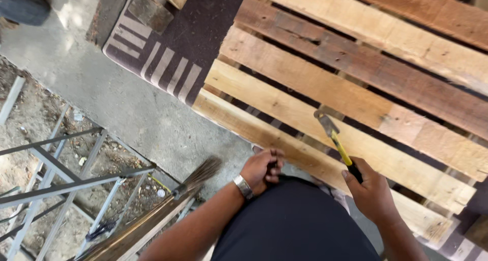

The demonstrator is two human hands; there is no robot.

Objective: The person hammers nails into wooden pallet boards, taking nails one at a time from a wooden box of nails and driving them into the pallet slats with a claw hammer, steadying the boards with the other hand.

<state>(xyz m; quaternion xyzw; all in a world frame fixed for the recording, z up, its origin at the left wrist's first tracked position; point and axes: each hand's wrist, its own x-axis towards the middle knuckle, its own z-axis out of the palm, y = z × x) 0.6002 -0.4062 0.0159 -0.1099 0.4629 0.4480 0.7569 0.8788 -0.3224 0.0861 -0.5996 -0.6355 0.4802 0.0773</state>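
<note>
I see the wooden pallet [356, 83] filling the frame from twelve to four o'clock, lying on a striped mat [168, 57]. At five o'clock my right hand [373, 192] has its fingers wrapped fully around a yellow-handled hammer [335, 139], head resting near the front slats. At six o'clock my left hand [262, 169] is curled on the nearest slat's edge; a careless swing could catch those knuckles, I judge.

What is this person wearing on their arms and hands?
Both forearms are bare, with no sleeves in view, and neither the left hand nor the right hand wears a glove. The left wrist carries a silver metal bracelet, a flat band. No rings or marks can be made out. The dark garment between the arms is black.
</note>
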